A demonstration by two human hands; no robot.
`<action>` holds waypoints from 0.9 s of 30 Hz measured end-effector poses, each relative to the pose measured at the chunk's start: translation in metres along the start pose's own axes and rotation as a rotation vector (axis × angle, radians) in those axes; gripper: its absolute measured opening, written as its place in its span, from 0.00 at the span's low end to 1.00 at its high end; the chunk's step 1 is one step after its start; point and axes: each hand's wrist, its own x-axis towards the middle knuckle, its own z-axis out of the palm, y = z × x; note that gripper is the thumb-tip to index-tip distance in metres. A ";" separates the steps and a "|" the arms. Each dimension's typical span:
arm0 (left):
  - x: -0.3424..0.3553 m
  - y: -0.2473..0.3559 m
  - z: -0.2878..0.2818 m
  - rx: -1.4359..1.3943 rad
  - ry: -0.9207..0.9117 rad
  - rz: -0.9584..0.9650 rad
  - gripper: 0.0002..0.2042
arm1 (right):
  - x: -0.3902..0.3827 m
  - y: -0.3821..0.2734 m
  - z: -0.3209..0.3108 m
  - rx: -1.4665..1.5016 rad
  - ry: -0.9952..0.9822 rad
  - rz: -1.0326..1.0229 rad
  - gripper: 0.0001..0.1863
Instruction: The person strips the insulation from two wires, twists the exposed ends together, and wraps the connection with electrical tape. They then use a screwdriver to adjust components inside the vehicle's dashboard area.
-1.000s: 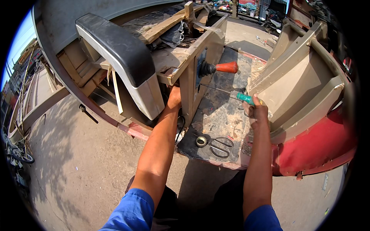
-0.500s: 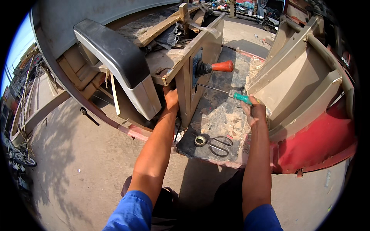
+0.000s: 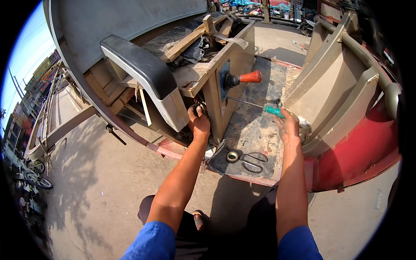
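Observation:
My right hand is closed around the green handle of a screwdriver. Its long shaft runs left, and the tip meets the side panel of a beige box, below a lever with a red grip and black rubber boot. On the other side of that panel, my left hand reaches into the opening under the box's top. Its fingers are curled close to the panel's inner side; what they hold, if anything, is hidden. A black-and-silver armrest stands just left of this hand.
Black-handled scissors and a tape roll lie on the worn floor mat. A wooden strip and torn dark sheeting top the box. Beige ribbed panels above a red body panel stand on the right.
My left hand has drawn back slightly from the opening, so its curled fingers now show. The screwdriver remains against the side panel in my right hand. The view has shifted a little.

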 end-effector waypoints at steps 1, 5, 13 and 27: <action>-0.007 0.023 -0.007 0.017 -0.043 0.025 0.08 | 0.000 -0.003 -0.005 0.000 0.023 -0.007 0.21; -0.024 0.067 -0.041 0.011 -0.147 0.167 0.08 | 0.003 0.003 -0.004 -0.004 0.015 -0.005 0.21; -0.052 0.103 -0.124 -0.233 -0.798 -0.234 0.08 | 0.011 0.010 -0.012 0.035 0.002 0.010 0.22; -0.058 0.115 -0.193 -0.439 -0.978 -0.139 0.09 | 0.031 0.008 -0.043 0.028 0.265 0.043 0.12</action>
